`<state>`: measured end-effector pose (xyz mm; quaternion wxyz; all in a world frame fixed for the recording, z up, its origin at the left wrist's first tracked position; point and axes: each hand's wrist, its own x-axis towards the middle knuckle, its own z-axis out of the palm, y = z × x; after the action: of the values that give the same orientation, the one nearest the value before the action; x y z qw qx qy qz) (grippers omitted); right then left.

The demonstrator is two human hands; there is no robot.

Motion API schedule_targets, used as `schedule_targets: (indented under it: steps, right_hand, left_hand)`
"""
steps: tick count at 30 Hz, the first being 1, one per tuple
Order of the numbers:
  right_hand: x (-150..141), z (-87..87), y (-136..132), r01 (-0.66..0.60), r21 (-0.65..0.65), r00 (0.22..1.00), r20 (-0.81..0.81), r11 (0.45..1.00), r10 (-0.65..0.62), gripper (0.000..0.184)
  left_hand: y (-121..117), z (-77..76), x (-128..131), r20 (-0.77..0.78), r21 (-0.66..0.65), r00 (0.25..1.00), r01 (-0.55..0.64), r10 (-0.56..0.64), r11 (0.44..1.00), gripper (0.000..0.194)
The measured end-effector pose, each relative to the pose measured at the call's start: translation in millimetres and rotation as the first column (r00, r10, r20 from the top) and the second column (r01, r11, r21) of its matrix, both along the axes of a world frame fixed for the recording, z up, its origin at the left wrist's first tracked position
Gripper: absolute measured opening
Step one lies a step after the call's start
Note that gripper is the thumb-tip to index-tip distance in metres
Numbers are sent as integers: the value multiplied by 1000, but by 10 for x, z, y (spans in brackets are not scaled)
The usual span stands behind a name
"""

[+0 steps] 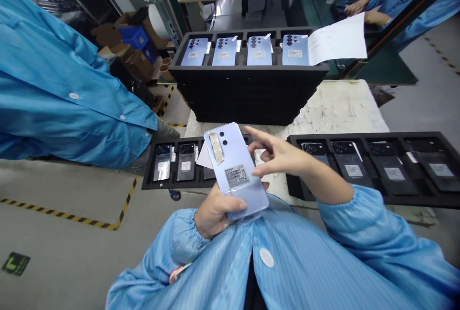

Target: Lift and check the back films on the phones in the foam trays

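Note:
My left hand [214, 210] grips the lower end of a light-blue smartphone [232, 149], back side up and tilted. The thumb lies across its lower back, and the other fingers are hidden underneath. A printed label [236, 177] is on its back, and a pale strip [216, 148] sits beside two dark camera lenses. Over the phone's right edge hovers my right hand [287, 155], index finger stretched out and thumb apart, near the label; nothing shows between its fingers. Whether the thumb touches the phone I cannot tell.
Dark phones lie in black trays to the left [168, 186] and right [362, 138]. Behind, a tall stack of black trays [247, 94] bears light-blue phones and a white paper sheet [339, 39]. A person in a blue smock [72, 75] stands left; another person's hands [357, 7] show upper right.

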<state>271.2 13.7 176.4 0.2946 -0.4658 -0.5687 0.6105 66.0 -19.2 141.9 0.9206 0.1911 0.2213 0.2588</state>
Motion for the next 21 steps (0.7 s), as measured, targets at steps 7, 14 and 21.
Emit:
schedule_targets:
  steps: [7,14,21]
  right_hand:
    - [-382,-56,-94,106,277,959,226,955,-172,107]
    - [-310,-112,118,288,133,957,-83,948,-279,55]
    - [-135,-278,287,310,-211,899,-253,927,-358,52]
  left_hand:
    - [-17,-4,66,-73,8,997,-35,36,999,76]
    - [136,-61,9,15,123,999,40,-42,992,57]
    - [507,-129,0,86,197,994,-86,70,977,69]
